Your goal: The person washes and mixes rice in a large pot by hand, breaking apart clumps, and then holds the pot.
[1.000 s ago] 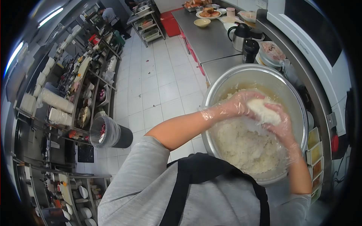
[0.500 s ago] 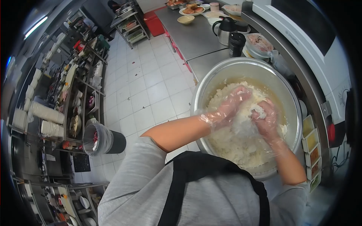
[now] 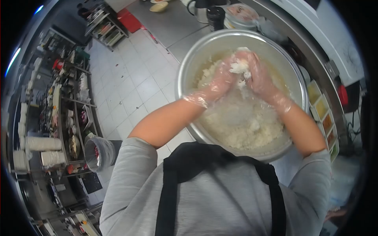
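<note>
A large round metal bowl [image 3: 284,61] holds a mass of white rice [image 3: 252,133], with steam or haze over its middle. Clear plastic gloves cover both hands, which are raised over the far part of the bowl. My left hand [image 3: 225,76] curls inward, closed against a clump of rice [image 3: 239,67]. From the other side my right hand [image 3: 258,76] cups the same clump, its fingers bent and meeting the left ones at the top. Loose grains hang below the clump between the palms. Some fingertips are hidden behind the hands.
Behind the bowl stand a black-lidded container [image 3: 215,17], a metal jug [image 3: 201,11] and a plastic-wrapped tub [image 3: 241,15]. Small food trays [image 3: 321,106] line the right side. On the tiled floor at left is a lined bin [image 3: 100,153], beside crowded shelving [image 3: 73,118].
Both hands have come up and together, from lower and farther apart in the rice, with a clump now between them. The camera view has shifted, so the bowl appears higher and farther left.
</note>
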`<state>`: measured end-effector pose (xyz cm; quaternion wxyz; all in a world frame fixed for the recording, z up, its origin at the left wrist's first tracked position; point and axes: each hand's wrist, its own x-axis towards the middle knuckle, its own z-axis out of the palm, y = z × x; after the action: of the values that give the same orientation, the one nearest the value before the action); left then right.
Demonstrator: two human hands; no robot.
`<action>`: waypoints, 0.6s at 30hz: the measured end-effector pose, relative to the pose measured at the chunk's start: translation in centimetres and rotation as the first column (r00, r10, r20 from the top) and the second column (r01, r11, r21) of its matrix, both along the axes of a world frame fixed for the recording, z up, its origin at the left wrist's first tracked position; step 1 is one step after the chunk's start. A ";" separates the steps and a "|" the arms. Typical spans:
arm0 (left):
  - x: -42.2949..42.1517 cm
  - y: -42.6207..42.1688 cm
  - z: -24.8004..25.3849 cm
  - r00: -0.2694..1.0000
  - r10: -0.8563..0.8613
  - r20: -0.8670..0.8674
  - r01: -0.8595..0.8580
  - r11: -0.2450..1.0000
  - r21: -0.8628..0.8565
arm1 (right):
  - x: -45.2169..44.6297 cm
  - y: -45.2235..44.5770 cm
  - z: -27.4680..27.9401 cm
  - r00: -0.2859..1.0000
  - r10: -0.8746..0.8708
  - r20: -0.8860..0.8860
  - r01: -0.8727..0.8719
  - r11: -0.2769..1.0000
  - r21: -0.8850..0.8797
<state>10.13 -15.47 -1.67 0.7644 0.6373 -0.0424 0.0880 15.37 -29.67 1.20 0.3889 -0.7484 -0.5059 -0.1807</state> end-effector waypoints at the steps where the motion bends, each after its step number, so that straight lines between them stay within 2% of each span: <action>1: -0.2 0.3 0.0 0.998 0.023 0.061 -0.027 0.997 0.069 | 0.0 -0.6 1.3 0.993 0.028 -0.112 -0.030 0.999 -0.021; 2: -0.7 0.6 0.5 0.991 0.044 0.127 -0.062 0.989 0.136 | 0.2 -1.1 1.8 0.974 0.056 -0.221 -0.065 0.997 -0.034; 5: -2.7 1.1 3.2 0.984 -0.044 -0.173 0.113 0.901 0.419 | 1.2 -3.3 1.4 0.992 -0.004 -0.128 -0.011 0.993 -0.117; 8: -3.0 2.1 2.8 0.945 -0.097 -0.312 0.295 0.660 0.691 | -1.0 -4.5 2.9 0.979 -0.145 -0.144 0.080 0.919 -0.385; 11: -3.5 5.0 0.3 0.968 -0.237 0.084 0.055 0.525 0.849 | -0.4 -5.3 0.4 0.945 -0.227 -0.237 0.088 0.871 -0.484; 14: -6.9 5.0 2.3 0.978 -0.206 0.012 0.049 0.286 0.957 | -0.4 -6.4 0.6 0.817 -0.373 -0.439 -0.038 0.726 -0.687; 16: -8.1 3.2 2.9 0.955 -0.146 -0.258 0.265 0.028 0.964 | -2.0 -5.8 0.3 0.723 -0.323 -0.610 -0.111 0.818 -0.565; 17: -8.0 1.9 4.5 0.915 -0.088 -0.395 0.396 0.001 0.918 | -2.8 -5.2 0.0 0.665 -0.287 -0.690 -0.144 0.856 -0.496; 18: -7.8 0.5 6.1 0.854 -0.025 -0.519 0.518 -0.027 0.855 | -3.3 -4.6 -0.3 0.666 -0.208 -0.717 -0.205 0.873 -0.443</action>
<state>2.32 -14.95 4.39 0.1023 0.9625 -0.0803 -0.2382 12.09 -34.26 0.91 0.3588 -0.8288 -0.3299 0.2748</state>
